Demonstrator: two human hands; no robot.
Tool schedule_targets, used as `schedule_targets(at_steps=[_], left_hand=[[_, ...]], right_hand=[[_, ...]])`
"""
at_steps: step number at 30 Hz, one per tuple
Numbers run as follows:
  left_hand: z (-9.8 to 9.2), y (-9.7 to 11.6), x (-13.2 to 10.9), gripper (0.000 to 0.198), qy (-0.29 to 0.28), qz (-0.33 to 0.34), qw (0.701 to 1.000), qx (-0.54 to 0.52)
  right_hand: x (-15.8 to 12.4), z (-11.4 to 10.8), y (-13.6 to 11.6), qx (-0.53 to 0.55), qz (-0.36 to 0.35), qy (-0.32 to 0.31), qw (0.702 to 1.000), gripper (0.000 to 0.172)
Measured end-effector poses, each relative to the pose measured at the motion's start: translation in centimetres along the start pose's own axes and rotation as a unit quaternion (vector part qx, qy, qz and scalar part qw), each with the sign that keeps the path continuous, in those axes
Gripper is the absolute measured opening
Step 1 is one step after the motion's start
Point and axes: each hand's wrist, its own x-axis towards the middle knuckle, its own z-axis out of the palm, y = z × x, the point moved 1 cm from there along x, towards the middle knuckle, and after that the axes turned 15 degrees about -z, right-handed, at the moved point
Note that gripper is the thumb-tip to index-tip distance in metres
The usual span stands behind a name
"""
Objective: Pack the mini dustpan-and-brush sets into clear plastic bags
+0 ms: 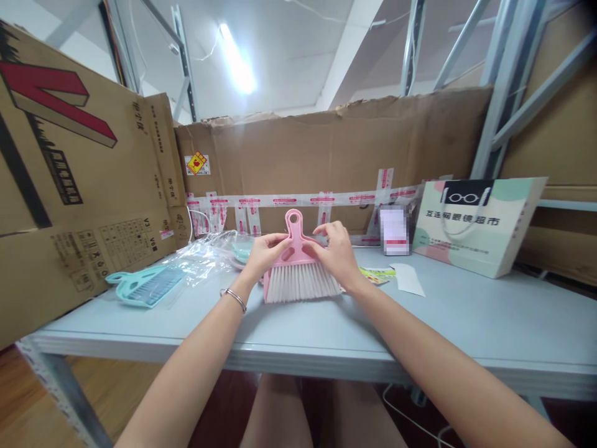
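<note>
A pink hand brush (304, 274) with white bristles stands nearly upright in front of me, its holed handle pointing up. A pink edge shows along the left of the bristles, perhaps a dustpan behind them. My left hand (267, 252) pinches the brush's left shoulder, thumb in front. On the right shoulder, my right hand (338, 252) presses its thumb to the front, with its fingers curled behind and the forefinger raised. Clear plastic bags (205, 252) lie left of my left hand. A turquoise brush and dustpan set (148, 286) rests farther left on the table (298, 333).
Large cardboard boxes (84, 186) stand on the left, and a cardboard panel (298, 155) closes the back. To the right are a phone-like device (395, 230), a white paper slip (409, 280), a colourful packet (377, 275) and a paper gift bag (476, 227). Metal shelf posts (506, 93) rise behind.
</note>
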Motion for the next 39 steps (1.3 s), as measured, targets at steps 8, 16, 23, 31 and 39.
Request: schedule_targets(at_steps=[8,16,23,31,39], left_hand=[[0.2,-0.2,-0.2,0.033,-0.013,0.065,0.997,0.037],[0.4,-0.5,-0.3,0.026,0.014,0.152,0.983,0.102],[0.6,-0.4,-0.5,0.024,0.025,0.188,0.971,0.144],[0.8,-0.5,0.0,0.03,0.015,0.136,0.984,0.112],[-0.3,-1.0,-0.1,0.042,-0.132,-0.042,0.983,0.123]], right_hand=[[0.4,0.7,0.4,0.356,0.216,-0.054,0.907,0.034],[0.7,0.5,-0.1,0.39,0.225,-0.027,0.893,0.041],[1.1,0.3,-0.5,0.374,0.244,-0.008,0.895,0.041],[0.8,1.0,-0.6,0.369,0.236,0.023,0.899,0.036],[1.4,-1.1,3.3,0.247,0.18,0.001,0.952,0.04]])
